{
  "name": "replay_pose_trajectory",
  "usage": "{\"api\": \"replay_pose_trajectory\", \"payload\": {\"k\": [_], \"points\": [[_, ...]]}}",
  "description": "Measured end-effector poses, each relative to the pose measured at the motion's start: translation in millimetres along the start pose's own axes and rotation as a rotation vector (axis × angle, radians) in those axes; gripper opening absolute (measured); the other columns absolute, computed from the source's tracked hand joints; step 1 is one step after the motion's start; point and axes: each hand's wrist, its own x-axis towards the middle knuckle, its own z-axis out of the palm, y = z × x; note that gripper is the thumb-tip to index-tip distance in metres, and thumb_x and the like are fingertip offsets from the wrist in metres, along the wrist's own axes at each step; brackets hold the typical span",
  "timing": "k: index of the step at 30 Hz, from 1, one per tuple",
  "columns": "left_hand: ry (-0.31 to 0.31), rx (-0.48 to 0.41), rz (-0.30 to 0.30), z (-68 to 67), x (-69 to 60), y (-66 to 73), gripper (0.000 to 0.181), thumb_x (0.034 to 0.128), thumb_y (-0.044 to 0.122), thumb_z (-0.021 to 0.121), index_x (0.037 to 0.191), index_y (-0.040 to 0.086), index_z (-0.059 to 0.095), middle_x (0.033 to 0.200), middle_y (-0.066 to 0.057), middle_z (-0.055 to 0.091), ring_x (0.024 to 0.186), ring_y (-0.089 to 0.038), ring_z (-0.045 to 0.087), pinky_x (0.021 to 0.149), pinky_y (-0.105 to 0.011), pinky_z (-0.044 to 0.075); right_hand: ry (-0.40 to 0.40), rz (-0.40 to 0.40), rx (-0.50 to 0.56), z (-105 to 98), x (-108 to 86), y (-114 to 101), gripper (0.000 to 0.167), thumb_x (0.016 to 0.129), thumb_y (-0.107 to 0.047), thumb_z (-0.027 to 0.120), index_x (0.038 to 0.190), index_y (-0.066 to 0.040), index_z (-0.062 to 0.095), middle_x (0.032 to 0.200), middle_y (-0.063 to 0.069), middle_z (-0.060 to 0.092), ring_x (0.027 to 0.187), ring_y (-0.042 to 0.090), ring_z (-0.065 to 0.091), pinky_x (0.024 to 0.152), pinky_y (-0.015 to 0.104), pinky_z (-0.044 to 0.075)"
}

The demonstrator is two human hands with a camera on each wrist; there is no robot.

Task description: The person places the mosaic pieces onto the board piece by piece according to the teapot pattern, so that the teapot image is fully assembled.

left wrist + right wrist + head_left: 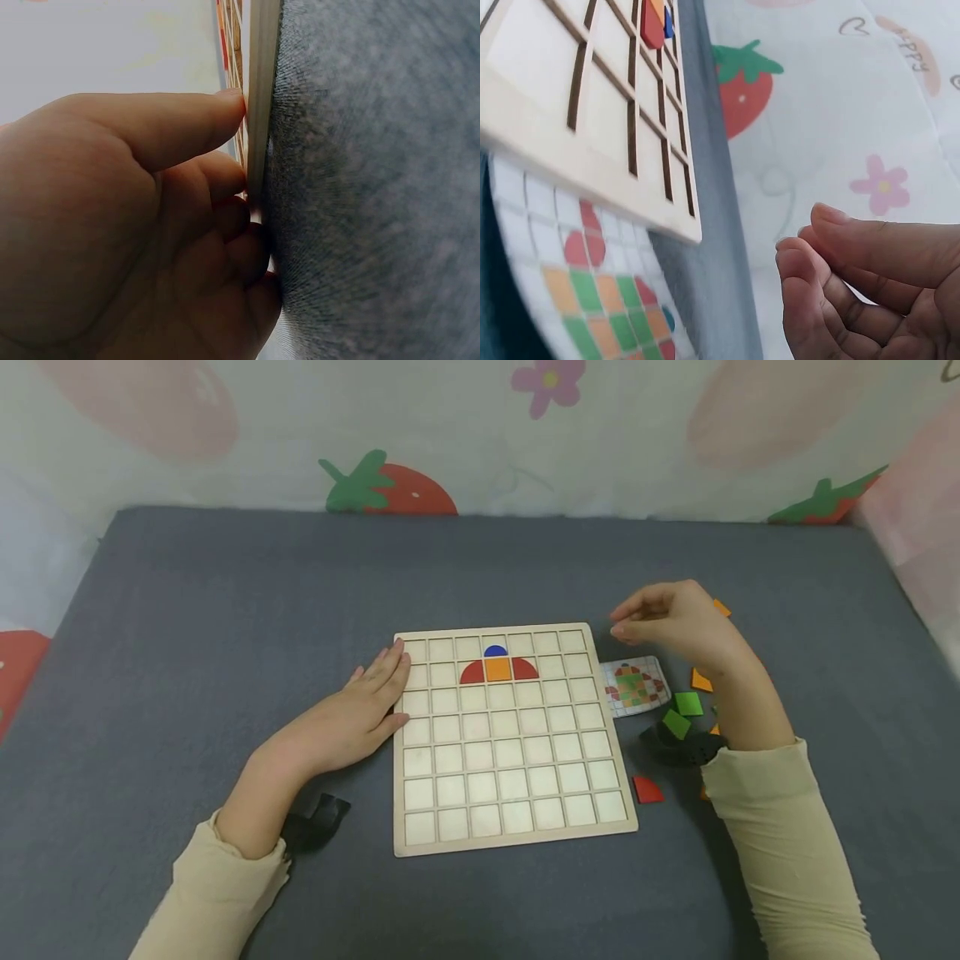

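A wooden grid board (504,724) lies on the dark grey cloth. Near its top sit an orange square (497,669), a red quarter-round piece (472,672) on its left, another red one (525,668) on its right, and a blue half-round piece (495,651) above. My left hand (348,718) rests along the board's left edge with extended fingers; in the left wrist view its thumb (187,124) touches the rim. Past the board's upper right corner hovers my right hand (678,622), fingers loosely bent; no piece shows between thumb and fingertips in the right wrist view.
A pattern card (636,685) lies partly under the board's right edge. Farther right are green squares (688,703), orange pieces (701,680) and a red quarter-round (648,789), some hidden by the right forearm. A printed curtain (480,435) hangs behind the table.
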Motion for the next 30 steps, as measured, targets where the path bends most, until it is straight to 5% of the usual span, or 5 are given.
{"api": "replay_pose_trajectory", "payload": {"k": [30], "points": [[0.007,-0.014,0.004,-2.0,0.2,0.6,0.064,0.102,0.022,0.041,0.149,-0.005,0.007,0.156,-0.018,-0.007,0.143,-0.031,-0.003,0.112,-0.05,0.008,0.103,0.101,-0.135,-53.3,-14.1,64.8,0.035,0.089,-0.022,0.067,0.11,0.005,0.063,0.08,-0.01,0.064,0.072,0.009,0.059,0.066,0.025,0.048]]}}
